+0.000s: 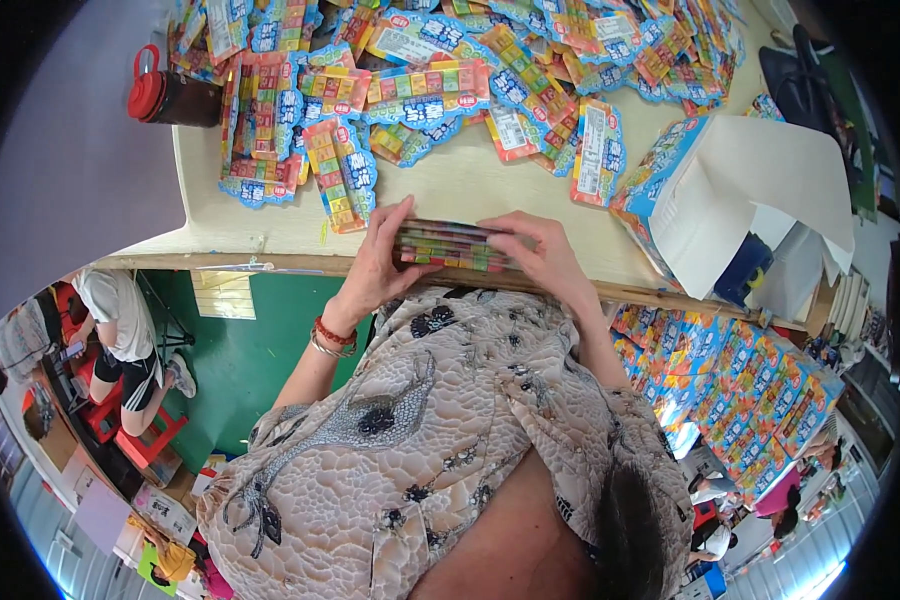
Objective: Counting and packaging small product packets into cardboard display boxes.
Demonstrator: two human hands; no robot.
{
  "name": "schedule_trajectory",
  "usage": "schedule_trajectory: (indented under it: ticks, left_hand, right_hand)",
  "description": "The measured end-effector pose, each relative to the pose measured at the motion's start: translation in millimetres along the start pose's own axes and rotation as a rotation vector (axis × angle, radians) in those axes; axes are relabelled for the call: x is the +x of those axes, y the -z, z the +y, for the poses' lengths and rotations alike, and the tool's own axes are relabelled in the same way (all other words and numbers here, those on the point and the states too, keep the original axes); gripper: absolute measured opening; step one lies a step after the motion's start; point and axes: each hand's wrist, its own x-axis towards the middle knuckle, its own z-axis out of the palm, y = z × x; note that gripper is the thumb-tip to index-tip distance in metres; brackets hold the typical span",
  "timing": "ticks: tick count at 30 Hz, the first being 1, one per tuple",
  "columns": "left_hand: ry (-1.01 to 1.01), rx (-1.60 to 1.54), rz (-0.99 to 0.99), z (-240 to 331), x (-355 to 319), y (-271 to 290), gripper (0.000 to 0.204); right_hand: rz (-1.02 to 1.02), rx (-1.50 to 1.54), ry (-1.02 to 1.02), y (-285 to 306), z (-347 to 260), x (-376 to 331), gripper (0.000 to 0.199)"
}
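Between my two hands, at the table's near edge, is a stack of colourful candy packets (448, 245), seen edge-on. My left hand (378, 262) grips the stack's left end, thumb below and fingers along the far side. On the other end, my right hand (542, 255) has its fingers closed around the right side. Just beyond lies a single candy packet (340, 175) with a blue scalloped edge. A large heap of the same packets (430, 88) spreads over the far part of the table.
An open display carton (705, 200) with white flaps stands at the right of the table (250, 225). A red-lidded dark bottle (175, 98) is at the far left. Many filled cartons (735, 385) are stacked at the lower right. A seated person (120, 330) is at the left.
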Motion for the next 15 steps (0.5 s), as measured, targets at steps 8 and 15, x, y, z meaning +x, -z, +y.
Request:
schedule_trajectory:
  ticks: [8, 15]
  left_hand:
    - [-0.008, -0.092, -0.062, -2, -1, 5, 0.059]
    - [-0.013, 0.062, -0.009, 8, -18, 29, 0.065]
  right_hand:
    - [-0.051, -0.076, -0.022, 12, -18, 64, 0.031]
    - [-0.435, -0.107, -0.31, -53, -27, 152, 0.037]
